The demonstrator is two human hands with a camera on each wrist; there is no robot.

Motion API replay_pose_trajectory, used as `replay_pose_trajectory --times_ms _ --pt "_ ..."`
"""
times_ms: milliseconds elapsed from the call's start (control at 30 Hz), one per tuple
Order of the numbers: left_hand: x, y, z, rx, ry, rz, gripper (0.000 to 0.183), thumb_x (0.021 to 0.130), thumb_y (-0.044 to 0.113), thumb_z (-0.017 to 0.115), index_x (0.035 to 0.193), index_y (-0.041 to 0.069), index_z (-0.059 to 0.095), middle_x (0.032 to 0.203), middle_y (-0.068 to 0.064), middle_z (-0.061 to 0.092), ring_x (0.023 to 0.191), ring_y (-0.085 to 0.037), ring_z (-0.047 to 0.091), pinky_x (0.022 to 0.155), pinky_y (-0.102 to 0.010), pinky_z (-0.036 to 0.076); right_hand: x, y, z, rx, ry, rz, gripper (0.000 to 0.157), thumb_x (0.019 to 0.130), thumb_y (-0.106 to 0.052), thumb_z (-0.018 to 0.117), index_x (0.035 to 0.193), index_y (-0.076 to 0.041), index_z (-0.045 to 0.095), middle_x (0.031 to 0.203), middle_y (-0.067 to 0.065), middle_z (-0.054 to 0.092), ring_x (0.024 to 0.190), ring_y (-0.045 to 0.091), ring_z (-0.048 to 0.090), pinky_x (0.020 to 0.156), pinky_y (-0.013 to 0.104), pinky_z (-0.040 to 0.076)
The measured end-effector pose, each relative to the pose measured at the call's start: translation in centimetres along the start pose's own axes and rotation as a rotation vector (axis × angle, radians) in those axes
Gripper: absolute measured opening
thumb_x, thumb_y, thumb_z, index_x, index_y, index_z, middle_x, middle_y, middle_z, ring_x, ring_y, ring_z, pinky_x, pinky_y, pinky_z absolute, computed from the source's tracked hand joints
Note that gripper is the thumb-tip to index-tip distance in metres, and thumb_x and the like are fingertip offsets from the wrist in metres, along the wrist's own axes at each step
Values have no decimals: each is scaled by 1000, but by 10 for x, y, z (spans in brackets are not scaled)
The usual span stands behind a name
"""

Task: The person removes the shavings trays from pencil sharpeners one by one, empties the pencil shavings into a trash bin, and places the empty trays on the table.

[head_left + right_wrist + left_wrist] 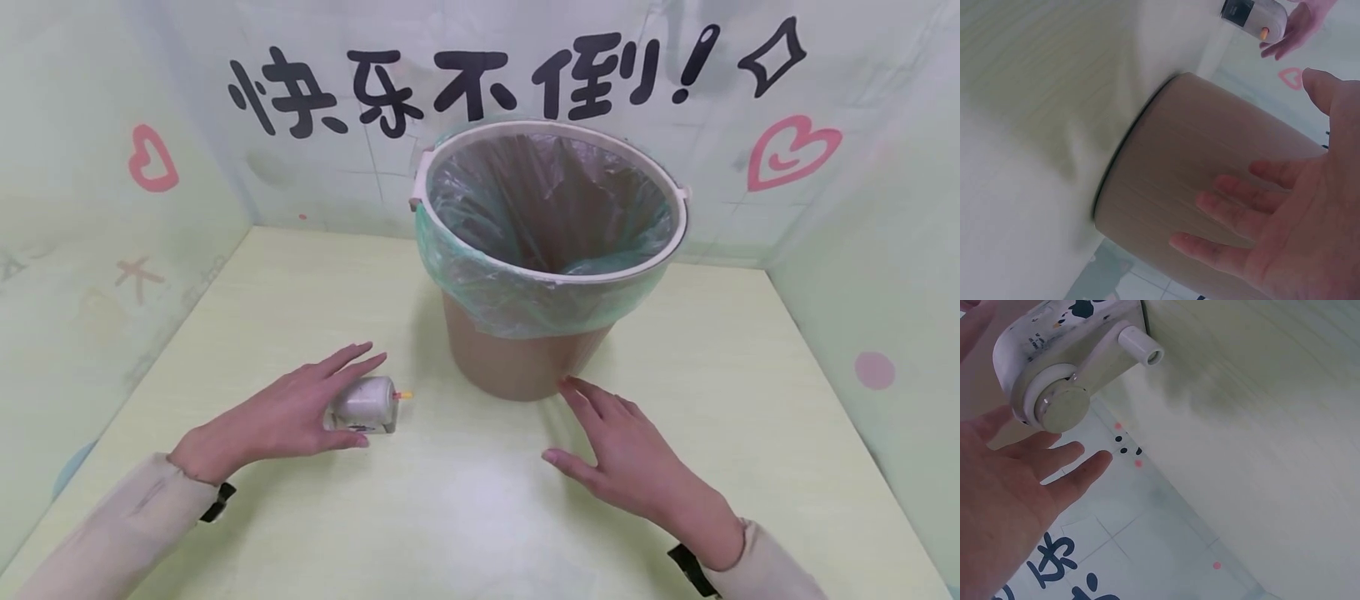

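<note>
A white hand-cranked pencil sharpener [365, 400] stands on the table left of the bin, a short yellow-orange stub poking out of the end that faces the bin. Its crank handle [1139, 345] shows in the left wrist view. My left hand [288, 412] reaches around it, thumb in front and fingers behind, loosely spread; contact is hard to tell. A brown bin [510, 362] lined with a thin green plastic bag [517, 308] stands at the back centre. My right hand [637, 458], fingers apart and holding nothing, hovers at its lower front right.
Printed walls [360, 175] with dark lettering and hearts enclose the pale table [465, 508] at the back and sides. The bin's light rim [555, 277] stands well above both hands. The inside of the bin is partly visible, lined with the bag.
</note>
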State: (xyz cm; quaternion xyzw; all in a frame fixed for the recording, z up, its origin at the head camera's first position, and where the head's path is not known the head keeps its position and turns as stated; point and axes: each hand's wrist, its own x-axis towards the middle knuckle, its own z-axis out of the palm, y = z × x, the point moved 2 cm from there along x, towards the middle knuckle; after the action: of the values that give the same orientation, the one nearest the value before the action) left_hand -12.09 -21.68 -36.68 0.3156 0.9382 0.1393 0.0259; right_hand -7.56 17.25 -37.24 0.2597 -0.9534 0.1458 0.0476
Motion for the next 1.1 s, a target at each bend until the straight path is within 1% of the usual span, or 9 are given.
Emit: replay_pose_trajectory --times_ms 133,333,400,667,900,1100 --pt "0 -1 0 -3 -16 -12 94 77 46 84 153 15 39 154 -16 43 111 -30 65 87 -50 53 0 -5 2 -8 8 -28 76 93 -55 63 149 -7 44 149 10 51 134 30 54 102 53 48" --pt "1 -4 4 -9 -22 -24 95 75 40 87 153 15 39 151 -16 46 117 -33 62 84 -45 55 0 -10 2 -16 3 -46 77 93 -57 62 149 -7 43 149 9 51 134 28 53 103 52 47" --pt "1 -4 5 -24 -25 -33 95 75 38 87 153 15 39 151 -15 46 117 -31 61 84 -44 56 0 -11 2 -14 0 -49 78 93 -57 62 150 -8 43 149 9 51 135 28 53 103 51 47" --pt "-1 -4 10 -75 -74 -74 89 79 29 85 154 15 39 142 -13 54 105 -21 63 83 -41 56 1 -18 7 -11 10 -79 78 94 -59 58 151 -8 42 149 9 51 136 27 51 104 50 47" --pt "1 -5 11 -117 -49 -57 76 82 14 81 149 11 45 123 -8 64 94 -14 62 80 -37 57 2 -21 9 -10 19 -93 79 95 -60 57 152 -9 41 149 8 51 136 26 51 104 49 47" --pt "4 -7 11 -192 -65 -65 65 82 11 81 141 8 53 117 -7 66 93 -13 62 79 -34 57 4 -22 10 -12 36 -117 79 95 -61 56 151 -7 42 148 9 51 136 26 51 104 49 47"
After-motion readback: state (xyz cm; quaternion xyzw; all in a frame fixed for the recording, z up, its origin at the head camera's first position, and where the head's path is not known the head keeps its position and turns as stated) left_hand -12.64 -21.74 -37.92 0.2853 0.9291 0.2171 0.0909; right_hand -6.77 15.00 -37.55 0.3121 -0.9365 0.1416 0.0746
